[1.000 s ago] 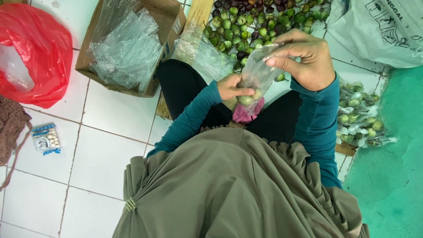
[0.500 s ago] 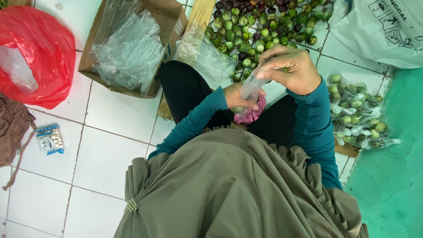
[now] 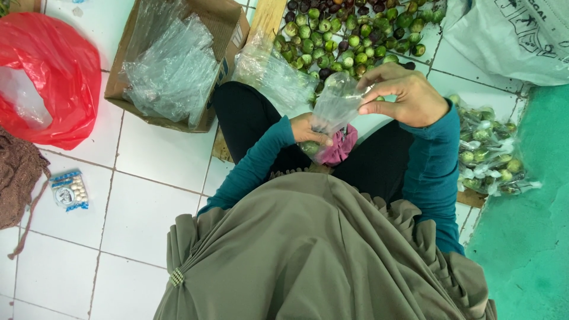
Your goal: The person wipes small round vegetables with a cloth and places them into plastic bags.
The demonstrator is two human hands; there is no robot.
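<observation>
The left hand (image 3: pixel 307 129), just above the middle of the frame, is clenched round the bottom of a small clear bag (image 3: pixel 333 112), where a few green fruits (image 3: pixel 309 147) sit. The right hand (image 3: pixel 409 98), a little higher and to the right, pinches the bag's top edge between thumb and fingertips, holding it up so the bag stands slightly tilted between the two hands. A pink cloth (image 3: pixel 339 148) lies on the lap just under the bag, touching it.

Along the upper edge of the frame a heap of loose fruit (image 3: pixel 349 35), green and dark, is spread on the floor (image 3: pixel 148 201) just beyond the hands. A cardboard box (image 3: pixel 228 35) of empty clear bags stands in the upper left, with a red plastic bag (image 3: pixel 53 77) further left. Filled bags (image 3: pixel 489 148) lie at the right edge, near the right elbow. A white sack (image 3: pixel 510 41) fills the upper right corner.

The step in hand looks like bagging: a part-filled bag is held by base and mouth. The next move would seem to call for a firm hold on the base while the mouth is either kept spread for more fruit or gathered and twisted shut; a loose pinch would let the thin film slip and the fruit spill.
</observation>
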